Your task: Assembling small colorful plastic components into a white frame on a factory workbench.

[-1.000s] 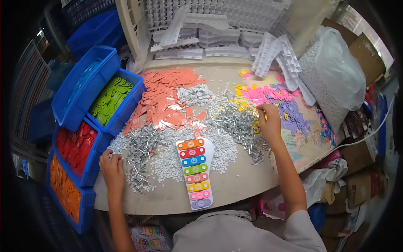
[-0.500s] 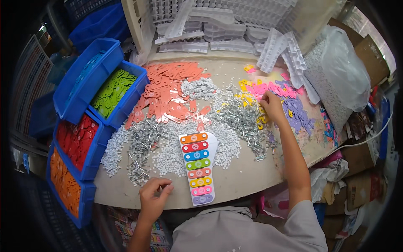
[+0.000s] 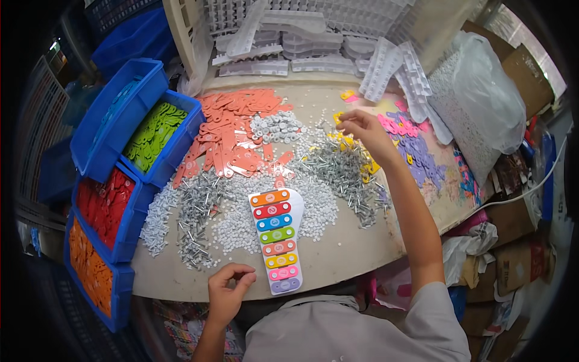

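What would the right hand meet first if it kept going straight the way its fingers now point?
Probably the yellow pieces just beyond the right hand, then the white plastic trays; depth is hard to judge.

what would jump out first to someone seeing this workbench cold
The toy xylophone with its rainbow bars lies at the near middle of the table, ringed by heaps of grey screws and white washers. Beyond it spreads a pile of orange plates, and blue bins of green, red and orange parts line the left side. The right hand reaches over the yellow pieces far out, while the left hand rests at the near edge.
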### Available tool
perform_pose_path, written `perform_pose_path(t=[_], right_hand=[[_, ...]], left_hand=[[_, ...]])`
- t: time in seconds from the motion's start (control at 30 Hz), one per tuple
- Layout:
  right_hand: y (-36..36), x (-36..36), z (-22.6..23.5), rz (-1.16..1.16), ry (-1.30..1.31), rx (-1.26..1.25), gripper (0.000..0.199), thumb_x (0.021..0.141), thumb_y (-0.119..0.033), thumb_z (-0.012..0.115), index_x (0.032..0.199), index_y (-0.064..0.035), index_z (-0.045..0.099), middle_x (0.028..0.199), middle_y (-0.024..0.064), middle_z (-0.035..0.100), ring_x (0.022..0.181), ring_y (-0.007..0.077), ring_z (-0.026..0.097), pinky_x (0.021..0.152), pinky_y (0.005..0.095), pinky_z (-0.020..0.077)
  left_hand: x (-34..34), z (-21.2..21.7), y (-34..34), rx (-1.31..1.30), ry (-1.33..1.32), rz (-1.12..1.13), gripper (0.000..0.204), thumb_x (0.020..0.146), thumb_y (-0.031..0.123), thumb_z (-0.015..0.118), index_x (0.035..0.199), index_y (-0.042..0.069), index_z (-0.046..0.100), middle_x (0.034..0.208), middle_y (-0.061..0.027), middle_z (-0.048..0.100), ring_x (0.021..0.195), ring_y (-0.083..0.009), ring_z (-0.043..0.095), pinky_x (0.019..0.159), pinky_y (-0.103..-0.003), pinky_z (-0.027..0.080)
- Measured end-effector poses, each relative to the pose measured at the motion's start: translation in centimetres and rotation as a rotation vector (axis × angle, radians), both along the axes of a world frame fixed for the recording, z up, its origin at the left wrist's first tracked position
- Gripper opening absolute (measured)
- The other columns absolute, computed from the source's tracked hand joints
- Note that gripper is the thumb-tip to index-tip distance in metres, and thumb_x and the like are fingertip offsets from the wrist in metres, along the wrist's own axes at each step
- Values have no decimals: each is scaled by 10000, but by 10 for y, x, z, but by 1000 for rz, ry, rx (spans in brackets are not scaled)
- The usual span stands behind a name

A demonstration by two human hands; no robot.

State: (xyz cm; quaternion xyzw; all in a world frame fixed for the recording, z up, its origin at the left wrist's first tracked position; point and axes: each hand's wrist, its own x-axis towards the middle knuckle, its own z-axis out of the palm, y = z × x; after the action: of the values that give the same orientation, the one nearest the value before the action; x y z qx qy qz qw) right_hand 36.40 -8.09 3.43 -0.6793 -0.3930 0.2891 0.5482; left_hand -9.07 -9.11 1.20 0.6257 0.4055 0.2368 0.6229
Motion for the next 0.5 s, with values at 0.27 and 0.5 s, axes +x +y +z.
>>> perform_pose_path(t=[0.27,0.5], right_hand=[[-25,60,-42,-133,-807,-260,94,864,-71,682,915,8,680,778,93,692,718,170,634,684,318,505],[-37,56,-70,-153,-642,-269,102,862,-85,691,870,9,651,776,108,673,703,199,633,656,347,504]], left_hand=[[-12,-9,-3,-127,-84,30,88,878,-36,725,964,-50,711,903,-69,705,812,-121,664,755,-250,528],[-9,-5,-13,-352,-129,-24,125,909,6,713,1022,-47,724,888,-77,723,767,-99,652,690,-226,510]])
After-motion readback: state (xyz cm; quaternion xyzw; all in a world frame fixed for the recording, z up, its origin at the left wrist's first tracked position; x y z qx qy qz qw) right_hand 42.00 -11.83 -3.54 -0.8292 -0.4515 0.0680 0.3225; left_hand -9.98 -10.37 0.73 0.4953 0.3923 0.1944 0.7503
